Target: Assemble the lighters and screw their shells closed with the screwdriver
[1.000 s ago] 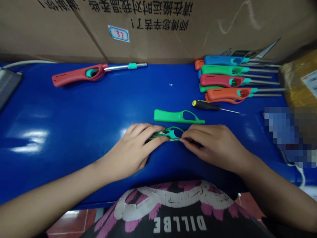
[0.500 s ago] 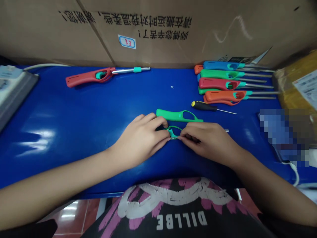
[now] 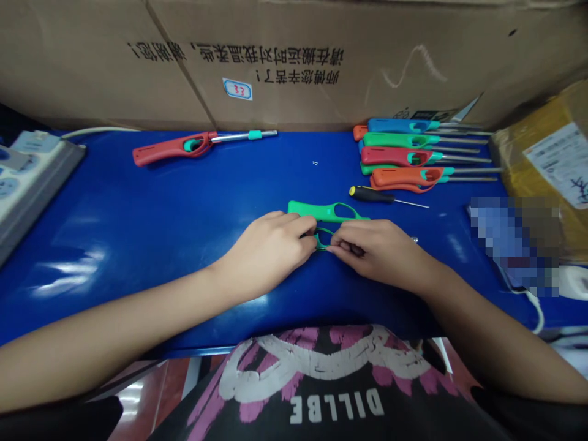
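- A white power strip (image 3: 39, 162) sits at the far left, well apart from the green cover (image 3: 324, 212) that lies on the blue table (image 3: 119, 245).
- A red lighter (image 3: 158, 150) lies beyond the green cover and to its left, its metal tube pointing right.
- A cardboard box (image 3: 294, 30) stands behind the green cover, with a small label (image 3: 237, 89) marked 33.
- The left hand (image 3: 273, 248) is just in front of the green cover's left end, fingers and thumb closed around a green handle and hiding much of it.
- Two tiny white pieces (image 3: 315, 163) lie a little beyond the green cover.
- The green handle (image 3: 320, 243), with a teal trigger, is between both hands, just on the near side of the green cover.
- The right hand (image 3: 370, 245) is in front of the green cover's right end, its fingertips pinched narrow on the handle's right end; I cannot tell whether a small part is between them.
- A black-and-yellow screwdriver (image 3: 374, 195) lies beyond the green cover, to its right.
- Stacked lighters (image 3: 386, 156) lie farther behind, right of the green cover.
- A blurred-out phone (image 3: 509, 245) and a taped parcel (image 3: 528, 177) are far right of the green cover.
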A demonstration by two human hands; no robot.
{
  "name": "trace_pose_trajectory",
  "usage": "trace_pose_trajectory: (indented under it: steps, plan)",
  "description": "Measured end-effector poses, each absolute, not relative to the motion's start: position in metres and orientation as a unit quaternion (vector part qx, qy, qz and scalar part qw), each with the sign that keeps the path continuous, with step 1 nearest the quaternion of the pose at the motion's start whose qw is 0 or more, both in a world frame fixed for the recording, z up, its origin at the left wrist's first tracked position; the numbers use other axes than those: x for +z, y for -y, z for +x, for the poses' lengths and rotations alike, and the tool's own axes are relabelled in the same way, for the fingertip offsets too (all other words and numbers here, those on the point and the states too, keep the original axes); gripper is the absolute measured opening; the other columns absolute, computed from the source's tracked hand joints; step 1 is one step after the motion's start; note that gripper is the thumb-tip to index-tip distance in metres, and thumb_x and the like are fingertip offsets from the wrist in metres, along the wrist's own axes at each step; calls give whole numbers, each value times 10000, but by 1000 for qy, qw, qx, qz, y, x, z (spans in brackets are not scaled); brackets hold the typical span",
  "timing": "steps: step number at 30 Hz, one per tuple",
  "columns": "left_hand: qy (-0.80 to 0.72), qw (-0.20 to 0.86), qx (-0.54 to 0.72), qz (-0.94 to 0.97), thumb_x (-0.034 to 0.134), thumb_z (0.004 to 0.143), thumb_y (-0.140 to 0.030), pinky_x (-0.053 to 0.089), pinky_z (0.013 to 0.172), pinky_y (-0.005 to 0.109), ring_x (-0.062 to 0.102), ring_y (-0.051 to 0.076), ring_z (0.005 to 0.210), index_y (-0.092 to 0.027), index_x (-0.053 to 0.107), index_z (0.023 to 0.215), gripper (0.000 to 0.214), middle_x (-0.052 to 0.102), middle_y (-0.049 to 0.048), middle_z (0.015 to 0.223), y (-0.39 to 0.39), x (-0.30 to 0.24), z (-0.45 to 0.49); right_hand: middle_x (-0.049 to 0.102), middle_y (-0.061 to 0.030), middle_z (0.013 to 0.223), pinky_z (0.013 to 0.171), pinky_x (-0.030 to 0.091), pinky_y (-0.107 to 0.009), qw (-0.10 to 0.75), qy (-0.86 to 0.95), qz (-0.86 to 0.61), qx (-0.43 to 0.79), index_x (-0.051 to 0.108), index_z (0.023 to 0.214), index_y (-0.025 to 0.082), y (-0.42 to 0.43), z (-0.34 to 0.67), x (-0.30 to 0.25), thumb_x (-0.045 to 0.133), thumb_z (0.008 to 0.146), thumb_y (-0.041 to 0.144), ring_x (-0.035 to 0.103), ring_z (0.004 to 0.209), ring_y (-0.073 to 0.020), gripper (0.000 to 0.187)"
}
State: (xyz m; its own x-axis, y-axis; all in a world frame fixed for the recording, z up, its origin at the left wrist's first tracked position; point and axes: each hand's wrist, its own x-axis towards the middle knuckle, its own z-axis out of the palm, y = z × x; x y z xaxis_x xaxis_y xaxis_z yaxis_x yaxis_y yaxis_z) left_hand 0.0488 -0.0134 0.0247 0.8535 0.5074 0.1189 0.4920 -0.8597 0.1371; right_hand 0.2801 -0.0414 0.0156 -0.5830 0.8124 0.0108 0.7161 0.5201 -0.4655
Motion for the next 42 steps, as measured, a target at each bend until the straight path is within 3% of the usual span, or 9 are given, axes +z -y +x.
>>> trace_pose_trajectory:
  steps: [6, 14, 17, 21, 26, 32, 35, 40, 42]
  plan:
    - [-312, 136, 107, 934, 673, 922, -202, 464, 679, 296, 667, 181, 798, -181, 758, 846, 116, 694, 26, 954, 11, 23, 53, 591, 18, 715, 623, 355, -256, 121, 859, -447, 219, 635, 825, 191, 40, 279, 13, 589, 934, 199, 544, 658, -119, 119]
    - [-335, 107, 78, 933, 685, 917, -207, 498, 639, 308, 716, 236, 838, -159, 689, 956, 63, 731, 36, 949, 9, 25, 57, 574, 29, 696, 621, 379, -243, 162, 846, -451, 235, 649, 905, 189, 35, 283, 10, 615, 911, 189, 526, 628, -113, 34]
    - [-337, 114, 80, 931, 715, 888, -185, 530, 666, 323, 731, 261, 883, -160, 675, 1023, 144, 749, 48, 984, 7, 25, 57, 564, 41, 674, 619, 389, -236, 181, 847, -439, 238, 658, 940, 183, 33, 283, 9, 624, 913, 197, 508, 601, -105, 46]
    - [-329, 165, 105, 924, 728, 889, -197, 564, 748, 336, 732, 260, 964, -190, 699, 1070, 183, 758, 38, 1060, 2, 24, 54, 580, 23, 681, 613, 387, -236, 188, 855, -423, 235, 673, 831, 176, 32, 283, 9, 614, 920, 184, 526, 618, -106, 107]
    - [-270, 242, 154, 919, 687, 941, -320, 569, 884, 347, 709, 226, 1027, -183, 693, 1129, 232, 740, 53, 1115, -1, 19, 38, 638, -3, 736, 640, 409, -249, 178, 861, -417, 229, 689, 834, 172, 31, 286, 8, 597, 939, 180, 569, 666, -120, 140]
    - [-294, 190, 156, 924, 653, 958, -315, 506, 1076, 455, 576, 277, 1284, -193, 535, 1408, 481, 586, 119, 1409, 12, 9, 11, 704, -49, 878, 731, 470, -284, 153, 866, -430, 206, 701, 887, 168, 28, 288, 6, 541, 985, 200, 650, 802, -165, 190]
    - [-329, 197, 175, 907, 619, 974, -300, 509, 1083, 432, 590, 254, 1264, -182, 512, 1426, 479, 584, 124, 1396, 14, 5, 3, 711, -49, 900, 749, 486, -288, 165, 872, -419, 191, 715, 930, 172, 28, 287, 5, 537, 995, 211, 666, 836, -170, 194]
    - [-334, 190, 201, 901, 634, 962, -310, 527, 1043, 442, 621, 260, 1194, -170, 539, 1400, 470, 632, 124, 1323, 7, 4, -3, 677, -25, 831, 681, 495, -263, 297, 829, -453, 141, 722, 1046, 184, 25, 295, 6, 601, 965, 235, 644, 738, -137, 154]
    - [-330, 194, 205, 901, 636, 962, -300, 536, 1015, 438, 632, 255, 1152, -168, 560, 1377, 442, 661, 119, 1267, 4, 3, -6, 676, -43, 904, 725, 508, -288, 276, 829, -473, 112, 723, 1055, 198, 23, 302, 9, 609, 953, 242, 660, 820, -163, 159]
